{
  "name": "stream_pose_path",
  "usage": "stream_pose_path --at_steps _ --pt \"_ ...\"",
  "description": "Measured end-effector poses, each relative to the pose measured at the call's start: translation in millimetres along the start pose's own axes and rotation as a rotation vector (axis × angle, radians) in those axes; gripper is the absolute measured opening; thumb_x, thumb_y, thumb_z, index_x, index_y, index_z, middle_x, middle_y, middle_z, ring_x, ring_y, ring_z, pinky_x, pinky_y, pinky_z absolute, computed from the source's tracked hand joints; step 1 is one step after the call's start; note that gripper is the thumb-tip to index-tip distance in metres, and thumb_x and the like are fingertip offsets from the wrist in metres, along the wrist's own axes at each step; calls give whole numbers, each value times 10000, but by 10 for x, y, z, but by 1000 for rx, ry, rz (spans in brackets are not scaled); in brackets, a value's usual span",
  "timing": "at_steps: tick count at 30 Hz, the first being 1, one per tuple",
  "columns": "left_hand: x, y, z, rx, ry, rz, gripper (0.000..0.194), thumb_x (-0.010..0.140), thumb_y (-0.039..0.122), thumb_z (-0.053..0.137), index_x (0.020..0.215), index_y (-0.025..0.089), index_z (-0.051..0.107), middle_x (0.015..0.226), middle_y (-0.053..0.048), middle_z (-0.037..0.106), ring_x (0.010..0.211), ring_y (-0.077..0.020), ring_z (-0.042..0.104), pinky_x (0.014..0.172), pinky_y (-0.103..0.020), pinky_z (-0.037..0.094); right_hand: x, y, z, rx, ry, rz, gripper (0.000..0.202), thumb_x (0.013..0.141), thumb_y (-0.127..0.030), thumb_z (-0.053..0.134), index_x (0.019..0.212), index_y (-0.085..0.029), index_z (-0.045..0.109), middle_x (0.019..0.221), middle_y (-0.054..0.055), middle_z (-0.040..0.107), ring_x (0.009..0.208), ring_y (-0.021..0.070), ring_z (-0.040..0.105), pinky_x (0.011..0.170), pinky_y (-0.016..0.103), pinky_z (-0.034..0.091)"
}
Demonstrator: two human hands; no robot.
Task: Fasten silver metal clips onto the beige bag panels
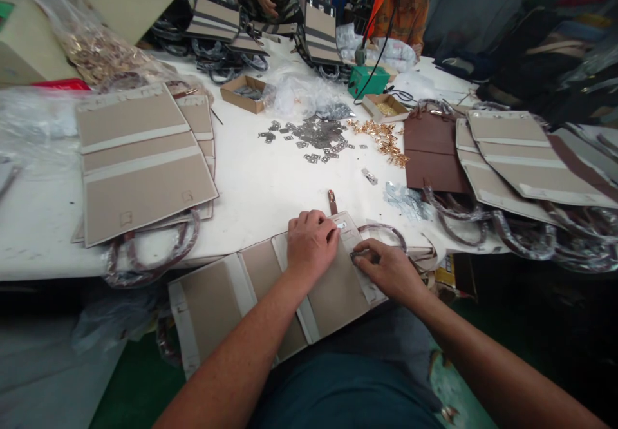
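Note:
A beige bag panel (333, 287) with white tape strips lies tilted across the table edge and my lap. My left hand (311, 242) rests on its upper part, fingers curled and pressed together against the panel near the edge. Beside those fingertips a small bright metal plate (342, 225) sits on the panel's white end strip. My right hand (386, 266) pinches a small dark metal plate (355, 255) against the same strip. A short brown strap (332, 202) with a metal fitting sticks out past the panel's far edge. A wrapped brown handle (393, 232) shows behind my right hand.
Loose grey metal plates (321, 134) and gold fasteners (383, 139) lie scattered ahead. Bag panels are stacked at left (140, 158) and right (524, 152). Farther back are a cardboard box (244, 94), a green device (368, 81) and co-workers with dark-trimmed bags (321, 33).

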State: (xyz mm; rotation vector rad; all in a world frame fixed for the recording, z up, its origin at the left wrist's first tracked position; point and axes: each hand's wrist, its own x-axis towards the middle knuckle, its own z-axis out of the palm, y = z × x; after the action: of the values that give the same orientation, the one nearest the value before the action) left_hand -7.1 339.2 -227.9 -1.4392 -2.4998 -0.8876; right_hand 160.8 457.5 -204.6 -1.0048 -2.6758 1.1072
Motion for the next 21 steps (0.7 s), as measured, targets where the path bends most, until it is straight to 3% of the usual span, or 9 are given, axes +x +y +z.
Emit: stream_pose_path --at_steps 8,21 --pt "0 -3 -1 -3 -6 3 91 979 322 660 959 268 731 1098 -53 673 1066 -271 562 873 -455 405 19 39 29 29 -6 21 216 879 -365 638 1023 -243 743 730 -16 709 577 173 594 580 282 407" --pt "-2 -4 7 6 -10 16 103 989 335 646 971 269 723 1105 -46 666 1078 -270 557 879 -464 406 40 1 28 38 15 3 168 874 -333 651 985 -241 737 723 -22 700 645 185 618 659 296 427"
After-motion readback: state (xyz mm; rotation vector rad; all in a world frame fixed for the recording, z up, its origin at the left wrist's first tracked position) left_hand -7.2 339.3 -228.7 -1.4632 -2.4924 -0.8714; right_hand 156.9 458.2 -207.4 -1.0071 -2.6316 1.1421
